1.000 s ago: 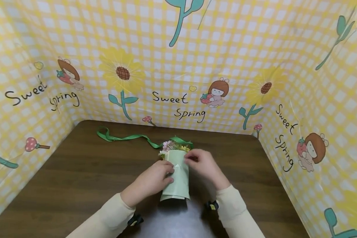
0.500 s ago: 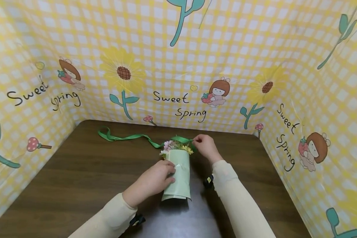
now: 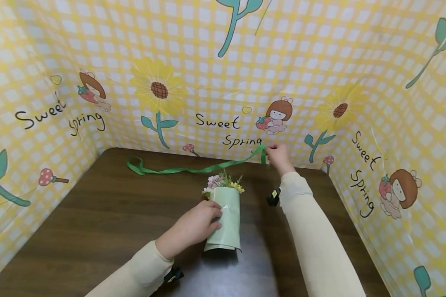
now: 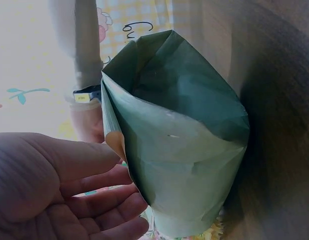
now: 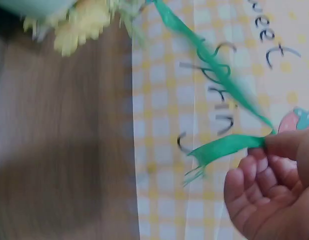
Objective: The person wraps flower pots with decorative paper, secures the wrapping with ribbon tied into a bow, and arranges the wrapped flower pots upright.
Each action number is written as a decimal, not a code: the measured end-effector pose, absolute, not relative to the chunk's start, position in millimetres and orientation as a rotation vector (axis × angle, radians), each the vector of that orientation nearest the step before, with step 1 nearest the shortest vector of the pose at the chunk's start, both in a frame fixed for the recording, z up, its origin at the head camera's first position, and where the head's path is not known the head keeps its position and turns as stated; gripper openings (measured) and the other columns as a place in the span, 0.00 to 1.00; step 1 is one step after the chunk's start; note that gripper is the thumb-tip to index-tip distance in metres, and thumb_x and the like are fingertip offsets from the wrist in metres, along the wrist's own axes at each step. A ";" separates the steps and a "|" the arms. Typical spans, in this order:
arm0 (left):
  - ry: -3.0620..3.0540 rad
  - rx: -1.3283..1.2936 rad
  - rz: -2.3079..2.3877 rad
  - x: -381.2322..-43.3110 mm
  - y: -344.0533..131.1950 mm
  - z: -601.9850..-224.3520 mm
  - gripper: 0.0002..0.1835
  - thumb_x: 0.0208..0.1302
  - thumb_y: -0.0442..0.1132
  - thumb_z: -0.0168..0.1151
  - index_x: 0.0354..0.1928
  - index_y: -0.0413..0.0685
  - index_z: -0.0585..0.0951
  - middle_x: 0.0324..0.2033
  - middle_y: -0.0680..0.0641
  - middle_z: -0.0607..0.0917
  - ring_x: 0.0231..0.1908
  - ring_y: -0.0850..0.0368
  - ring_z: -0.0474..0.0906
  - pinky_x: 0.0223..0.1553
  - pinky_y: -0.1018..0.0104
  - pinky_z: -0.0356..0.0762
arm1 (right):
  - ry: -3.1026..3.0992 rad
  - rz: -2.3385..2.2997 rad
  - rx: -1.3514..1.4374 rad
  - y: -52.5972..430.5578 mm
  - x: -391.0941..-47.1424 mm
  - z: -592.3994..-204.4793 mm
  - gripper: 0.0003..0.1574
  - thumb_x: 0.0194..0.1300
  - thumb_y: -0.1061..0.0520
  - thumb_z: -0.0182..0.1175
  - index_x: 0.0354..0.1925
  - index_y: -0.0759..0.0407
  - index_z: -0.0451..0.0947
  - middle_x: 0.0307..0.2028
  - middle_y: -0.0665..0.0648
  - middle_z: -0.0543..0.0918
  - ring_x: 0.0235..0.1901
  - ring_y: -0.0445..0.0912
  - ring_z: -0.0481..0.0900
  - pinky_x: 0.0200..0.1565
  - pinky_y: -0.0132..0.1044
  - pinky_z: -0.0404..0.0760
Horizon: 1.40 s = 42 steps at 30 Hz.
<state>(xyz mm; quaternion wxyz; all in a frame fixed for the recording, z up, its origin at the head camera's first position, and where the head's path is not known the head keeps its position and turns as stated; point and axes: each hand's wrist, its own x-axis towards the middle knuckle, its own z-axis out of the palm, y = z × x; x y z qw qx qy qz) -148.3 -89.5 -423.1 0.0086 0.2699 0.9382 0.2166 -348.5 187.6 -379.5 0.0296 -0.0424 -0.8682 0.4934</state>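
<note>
A bouquet (image 3: 224, 231) wrapped in pale green paper lies on the brown table, its pink, white and yellow flowers (image 3: 223, 184) pointing to the back. My left hand (image 3: 193, 225) holds the wrapping by its left side, thumb and curled fingers at the paper's overlapping edge. In the left wrist view, the open lower end of the paper wrapping (image 4: 189, 165) faces the camera. Up at the back right, my right hand (image 3: 279, 157) pinches a green ribbon (image 3: 208, 168) between thumb and forefinger near one end. That frayed ribbon tail (image 5: 219, 149) hangs from the fingertips in the right wrist view.
The ribbon's far end lies in a loop (image 3: 135, 166) at the back left of the table (image 3: 107, 214). A yellow checked cloth (image 3: 208, 90) with printed flowers walls the table at the back and both sides.
My right hand has left the bouquet's upper right edge, taken the ribbon and drawn it up to the back right. The ribbon no longer passes behind the flowers. My left hand stays put.
</note>
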 end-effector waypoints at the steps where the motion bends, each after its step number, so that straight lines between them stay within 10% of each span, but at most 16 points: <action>1: 2.930 0.841 0.674 -148.2 -89.1 -423.2 0.13 0.68 0.39 0.69 0.50 0.40 0.87 0.57 0.42 0.83 0.60 0.44 0.76 0.58 0.51 0.78 | -2.726 1.426 -0.135 193.3 -348.5 -380.6 0.10 0.73 0.57 0.55 0.37 0.63 0.77 0.27 0.53 0.75 0.20 0.43 0.71 0.24 0.35 0.73; 7: 2.935 0.830 0.666 -148.3 -88.4 -423.4 0.13 0.67 0.40 0.69 0.50 0.41 0.87 0.58 0.43 0.83 0.60 0.44 0.76 0.57 0.51 0.79 | -3.047 0.859 -0.072 224.9 -337.9 -396.4 0.17 0.67 0.61 0.53 0.21 0.54 0.63 0.19 0.50 0.61 0.22 0.48 0.60 0.28 0.41 0.64; 17: 2.936 0.830 0.676 -147.6 -88.5 -424.8 0.13 0.68 0.40 0.69 0.50 0.41 0.87 0.57 0.43 0.83 0.59 0.45 0.77 0.57 0.51 0.79 | -3.096 0.480 0.307 269.9 -312.4 -430.2 0.11 0.66 0.67 0.55 0.40 0.61 0.84 0.39 0.59 0.86 0.34 0.50 0.78 0.40 0.48 0.79; 29: 2.945 0.830 0.638 -148.3 -87.9 -421.0 0.13 0.68 0.40 0.69 0.50 0.42 0.87 0.57 0.44 0.83 0.60 0.45 0.76 0.58 0.52 0.79 | -3.123 0.310 0.435 300.7 -274.4 -457.8 0.10 0.62 0.71 0.59 0.38 0.60 0.83 0.38 0.60 0.85 0.36 0.52 0.80 0.39 0.49 0.80; 42: 2.906 0.871 0.712 -151.8 -91.5 -423.7 0.14 0.68 0.40 0.69 0.52 0.40 0.87 0.57 0.43 0.83 0.60 0.45 0.77 0.59 0.52 0.78 | -3.080 0.816 0.293 233.2 -226.1 -429.1 0.17 0.75 0.47 0.60 0.50 0.57 0.84 0.44 0.56 0.87 0.42 0.49 0.84 0.45 0.49 0.81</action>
